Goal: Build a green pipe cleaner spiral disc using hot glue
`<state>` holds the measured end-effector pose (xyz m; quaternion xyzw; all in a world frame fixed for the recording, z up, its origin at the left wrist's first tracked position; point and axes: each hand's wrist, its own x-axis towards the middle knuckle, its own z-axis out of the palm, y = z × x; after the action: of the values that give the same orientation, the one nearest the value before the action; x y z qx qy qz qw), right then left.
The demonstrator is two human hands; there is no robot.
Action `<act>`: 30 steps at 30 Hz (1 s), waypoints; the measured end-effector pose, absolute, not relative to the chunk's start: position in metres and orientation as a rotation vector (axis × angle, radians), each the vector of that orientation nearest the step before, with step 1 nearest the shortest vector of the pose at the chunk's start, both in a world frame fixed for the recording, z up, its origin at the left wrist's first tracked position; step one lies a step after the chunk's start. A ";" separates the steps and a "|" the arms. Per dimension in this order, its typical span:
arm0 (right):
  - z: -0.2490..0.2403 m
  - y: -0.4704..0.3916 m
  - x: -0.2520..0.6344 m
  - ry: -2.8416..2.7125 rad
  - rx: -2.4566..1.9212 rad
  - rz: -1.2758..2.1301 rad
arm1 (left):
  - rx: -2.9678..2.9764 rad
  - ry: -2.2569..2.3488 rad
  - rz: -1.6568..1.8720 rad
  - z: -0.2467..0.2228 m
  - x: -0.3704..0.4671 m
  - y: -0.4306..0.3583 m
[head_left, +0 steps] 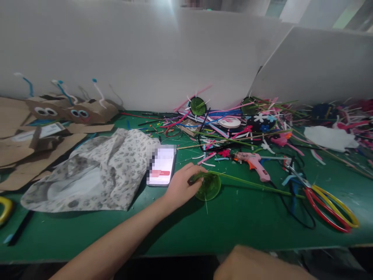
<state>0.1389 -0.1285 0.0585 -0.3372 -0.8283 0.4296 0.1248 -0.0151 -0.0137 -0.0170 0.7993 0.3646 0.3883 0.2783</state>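
Note:
My left hand [188, 181] is closed on the edge of a round green piece [212, 188], dark green inside, just above the green table. A long thin green stem [256, 184] runs from it to the right, as far as the scissors. My right hand [240, 264] is low at the bottom edge of the view, in front of the table; its fingers are hidden and blurred. Beside my left hand lies a lit phone [161, 165]. A pink glue gun [256, 165] rests to the right, beyond the stem.
Scissors with red and yellow handles [328, 206] lie at the right. A patterned cloth [116, 175] is at the left, with cardboard figures [87, 111] behind it. Colourful pipe cleaners [221, 120] and a white tape roll [229, 123] cover the back. A grey panel [131, 50] stands behind.

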 end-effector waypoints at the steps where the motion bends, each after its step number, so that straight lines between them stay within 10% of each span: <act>1: 0.062 -0.124 0.144 -2.398 -1.001 1.215 | 2.146 0.980 1.036 -0.017 -0.015 -0.014; 12: 0.059 -0.014 0.223 -1.253 -1.274 0.588 | 2.124 0.986 1.007 -0.017 -0.017 -0.015; 21: 0.071 -0.088 0.193 -2.073 -1.393 0.967 | 2.127 0.975 1.028 -0.018 -0.016 -0.013; 30: 0.059 -0.120 0.231 -2.057 -2.016 -0.705 | 2.127 0.982 1.013 -0.019 -0.016 -0.013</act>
<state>0.2313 -0.1200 0.0591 -0.6773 -0.6909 -0.2368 0.0880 -0.0157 -0.0128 -0.0188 0.7975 0.3682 0.3798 0.2902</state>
